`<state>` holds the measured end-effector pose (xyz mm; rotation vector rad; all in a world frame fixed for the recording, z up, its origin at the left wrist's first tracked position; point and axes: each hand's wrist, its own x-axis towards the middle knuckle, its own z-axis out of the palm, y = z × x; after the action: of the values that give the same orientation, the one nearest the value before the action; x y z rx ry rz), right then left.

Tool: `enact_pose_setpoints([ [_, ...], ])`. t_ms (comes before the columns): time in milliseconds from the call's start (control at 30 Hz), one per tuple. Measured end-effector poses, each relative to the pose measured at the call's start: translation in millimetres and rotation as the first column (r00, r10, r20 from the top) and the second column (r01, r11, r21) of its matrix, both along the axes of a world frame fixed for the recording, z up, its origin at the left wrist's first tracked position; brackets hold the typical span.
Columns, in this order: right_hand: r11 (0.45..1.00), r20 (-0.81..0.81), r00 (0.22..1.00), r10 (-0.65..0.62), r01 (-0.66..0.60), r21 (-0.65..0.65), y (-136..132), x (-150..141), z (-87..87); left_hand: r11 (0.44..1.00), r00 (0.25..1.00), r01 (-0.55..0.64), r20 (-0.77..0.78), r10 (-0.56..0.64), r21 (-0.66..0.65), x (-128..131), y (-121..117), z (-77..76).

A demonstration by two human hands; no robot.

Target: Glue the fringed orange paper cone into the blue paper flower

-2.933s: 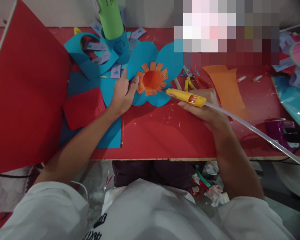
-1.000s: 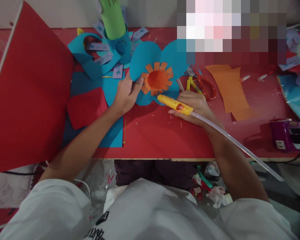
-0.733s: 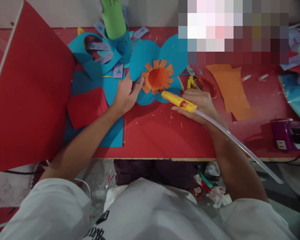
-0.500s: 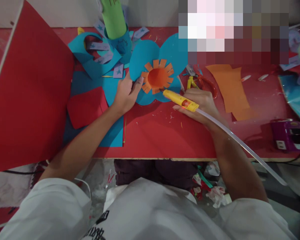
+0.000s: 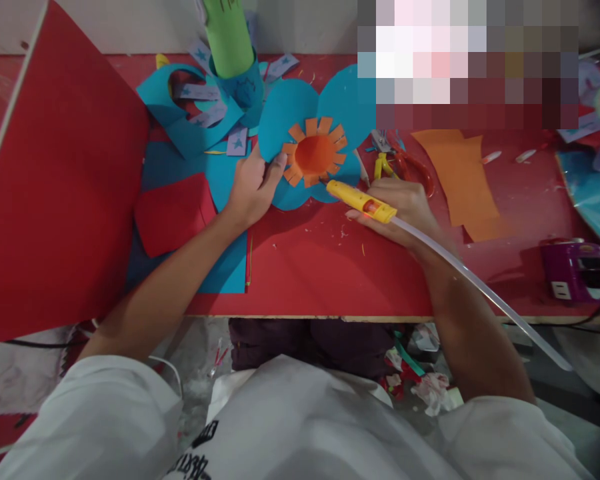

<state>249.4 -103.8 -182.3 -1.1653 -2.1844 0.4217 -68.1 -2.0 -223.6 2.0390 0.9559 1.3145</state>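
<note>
My left hand point(image 5: 256, 185) pinches the left edge of a blue paper flower point(image 5: 291, 110), its thumb on top against an orange tab. At the flower's middle sits an orange paper tube point(image 5: 314, 157) whose cut tabs spread outward around its rim. My right hand point(image 5: 397, 203) is closed around a yellow hot glue gun point(image 5: 363, 200), and a long clear glue stick point(image 5: 480, 290) trails from its back. The gun's dark nozzle tip is at the lower edge of the orange tabs; whether it touches them I cannot tell.
A red board point(image 5: 65, 193) stands at the left. Near it lie a folded red paper point(image 5: 175, 215) and blue sheets point(image 5: 230, 267). Behind rises a green paper roll point(image 5: 229, 40). To the right are red-handled pliers point(image 5: 415, 170), orange paper point(image 5: 463, 183) and a purple power box point(image 5: 567, 270).
Almost nothing differs. The glue gun's tip has shifted very slightly, while my left hand and the flower stay in place.
</note>
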Motion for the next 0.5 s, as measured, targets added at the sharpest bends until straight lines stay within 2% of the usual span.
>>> enact_pose_setpoints([
  [167,1.000,0.021,1.000,-0.016,0.016,-0.008,0.1,2.2,-1.4,1.000,1.000,0.010,-0.006,-0.010,-0.011,-2.3,1.8,-3.9],
  [333,0.997,0.012,1.000,-0.006,0.005,0.073,0.2,-1.5,0.0,0.998,0.990,-0.052,-0.132,0.050,-0.019,0.7,-11.4,13.4],
  [500,0.997,0.027,1.000,0.014,-0.016,0.076,-0.1,-2.4,0.5,0.994,0.972,-0.108,-0.211,0.102,-0.018,3.7,-20.6,24.8],
])
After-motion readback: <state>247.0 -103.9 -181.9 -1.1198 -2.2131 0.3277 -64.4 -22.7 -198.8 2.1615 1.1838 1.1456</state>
